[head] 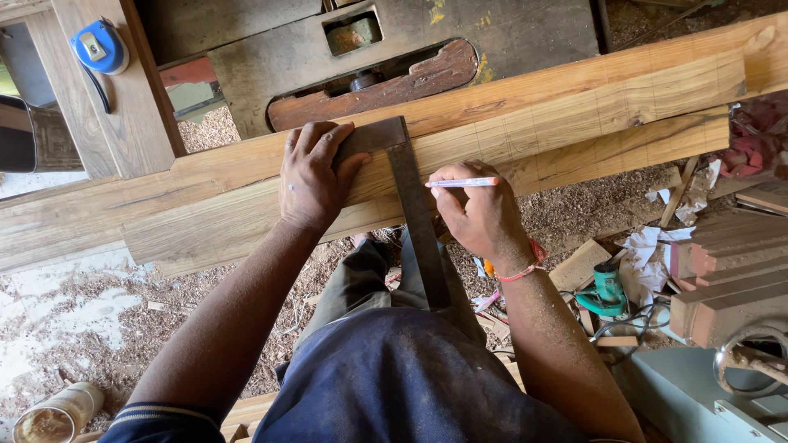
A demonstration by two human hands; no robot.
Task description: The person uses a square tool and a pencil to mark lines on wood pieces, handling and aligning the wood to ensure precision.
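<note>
While left hand (312,176) presses try square (406,193) flat on wooden plank (574,123), fingers spread, right hand (480,215) fingers clamped on pen (461,183), just right of square blade.

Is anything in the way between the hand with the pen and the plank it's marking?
Nothing visible. The right hand rests on the plank with the pen beside the metal square, which the left hand presses flat.
</note>
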